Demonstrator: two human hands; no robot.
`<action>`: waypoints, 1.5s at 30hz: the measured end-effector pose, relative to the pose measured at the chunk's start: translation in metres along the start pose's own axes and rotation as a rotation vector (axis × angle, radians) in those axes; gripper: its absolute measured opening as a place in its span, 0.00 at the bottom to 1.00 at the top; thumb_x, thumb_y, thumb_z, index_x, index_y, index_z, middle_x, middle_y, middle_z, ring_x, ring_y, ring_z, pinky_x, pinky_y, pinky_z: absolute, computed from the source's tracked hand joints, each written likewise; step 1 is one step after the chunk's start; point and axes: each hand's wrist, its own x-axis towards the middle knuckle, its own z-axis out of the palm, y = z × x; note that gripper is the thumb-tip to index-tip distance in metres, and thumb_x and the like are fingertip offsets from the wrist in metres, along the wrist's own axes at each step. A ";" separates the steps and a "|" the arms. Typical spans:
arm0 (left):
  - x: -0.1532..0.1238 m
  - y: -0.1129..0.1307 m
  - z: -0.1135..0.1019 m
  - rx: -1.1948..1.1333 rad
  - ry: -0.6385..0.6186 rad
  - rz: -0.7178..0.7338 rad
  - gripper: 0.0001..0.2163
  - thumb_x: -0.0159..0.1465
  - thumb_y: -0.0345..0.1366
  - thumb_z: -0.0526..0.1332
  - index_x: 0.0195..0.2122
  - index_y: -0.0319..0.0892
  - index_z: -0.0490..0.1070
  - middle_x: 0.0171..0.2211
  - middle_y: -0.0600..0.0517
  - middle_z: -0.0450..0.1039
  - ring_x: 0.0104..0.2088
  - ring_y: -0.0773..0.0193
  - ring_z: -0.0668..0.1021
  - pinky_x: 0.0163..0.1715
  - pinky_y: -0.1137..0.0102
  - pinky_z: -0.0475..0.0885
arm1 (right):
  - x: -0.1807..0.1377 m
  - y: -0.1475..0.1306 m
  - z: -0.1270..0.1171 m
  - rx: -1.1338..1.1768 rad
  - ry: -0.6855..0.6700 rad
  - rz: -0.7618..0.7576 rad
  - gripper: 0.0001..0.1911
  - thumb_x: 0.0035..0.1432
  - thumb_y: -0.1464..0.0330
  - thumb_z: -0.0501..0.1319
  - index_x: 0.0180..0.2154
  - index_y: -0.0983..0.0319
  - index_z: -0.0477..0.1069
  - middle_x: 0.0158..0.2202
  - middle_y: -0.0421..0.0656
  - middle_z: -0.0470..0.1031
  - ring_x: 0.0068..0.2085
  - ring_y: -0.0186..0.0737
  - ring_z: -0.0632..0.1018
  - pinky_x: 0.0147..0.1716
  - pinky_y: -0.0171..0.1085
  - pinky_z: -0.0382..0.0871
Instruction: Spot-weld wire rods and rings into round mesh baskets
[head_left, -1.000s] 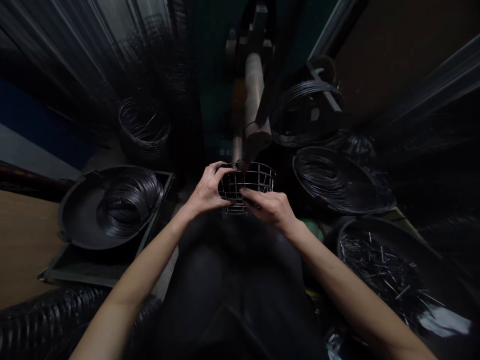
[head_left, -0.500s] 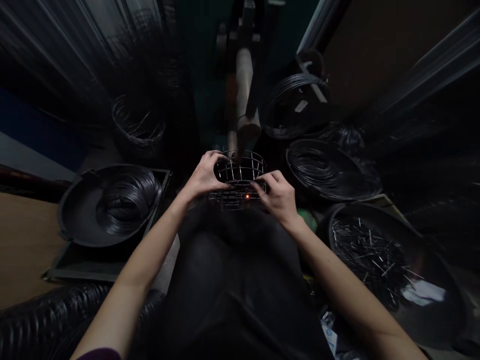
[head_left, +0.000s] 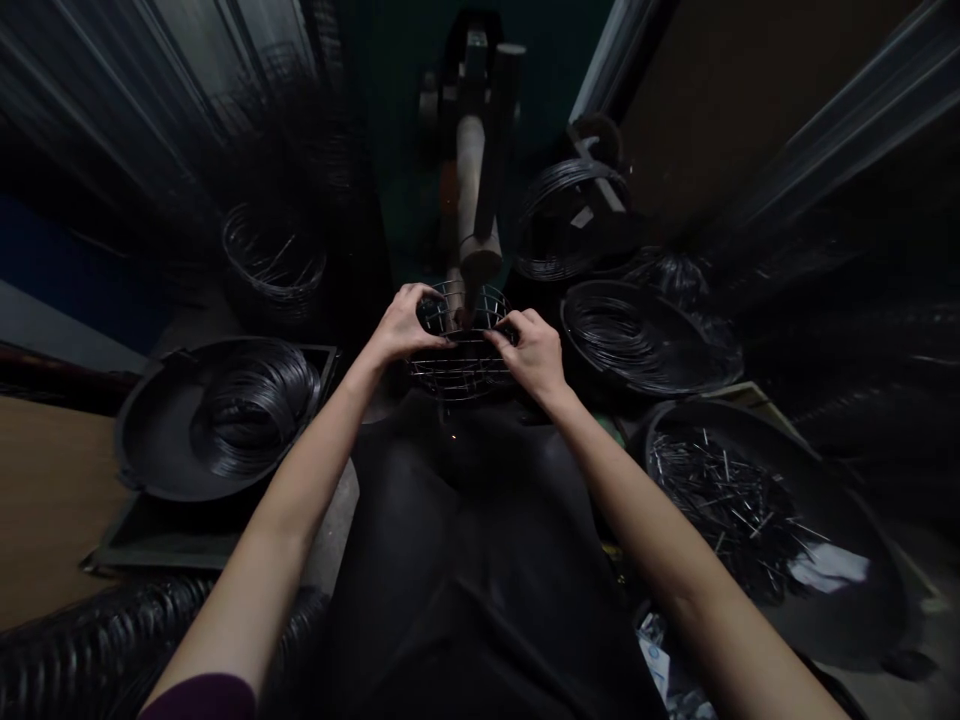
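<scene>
A round wire basket (head_left: 461,378) sits above my lap, under the tip of a machine with a thick pale cylindrical arm (head_left: 470,180). My left hand (head_left: 407,325) grips the basket's left rim, thumb on the near side and fingers on the far side. On the right, my right hand (head_left: 532,350) pinches the same rim between thumb and fingers. The machine's lower tip reaches into the basket's opening, but its exact contact with the wire is too dark to tell. A small spark glows over the dark apron (head_left: 480,520).
To the left, a black pan (head_left: 157,440) holds coiled wire. On the right are a pan of wire rings (head_left: 697,370) and a larger pan (head_left: 840,630) with short wire pieces and white paper. Stacked wire rings (head_left: 97,640) lie at lower left. A wire coil (head_left: 555,220) stands behind.
The basket and both hands appear slightly higher and further left in view, as does the machine. The bright orange spark near the basket is now a faint one lower down.
</scene>
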 end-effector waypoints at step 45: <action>-0.077 0.029 0.010 0.049 -0.053 0.107 0.31 0.47 0.40 0.75 0.52 0.47 0.70 0.58 0.44 0.58 0.60 0.46 0.64 0.61 0.49 0.64 | -0.051 -0.030 -0.036 -0.390 -0.425 -0.460 0.19 0.69 0.65 0.51 0.56 0.56 0.72 0.52 0.41 0.78 0.37 0.38 0.82 0.25 0.34 0.64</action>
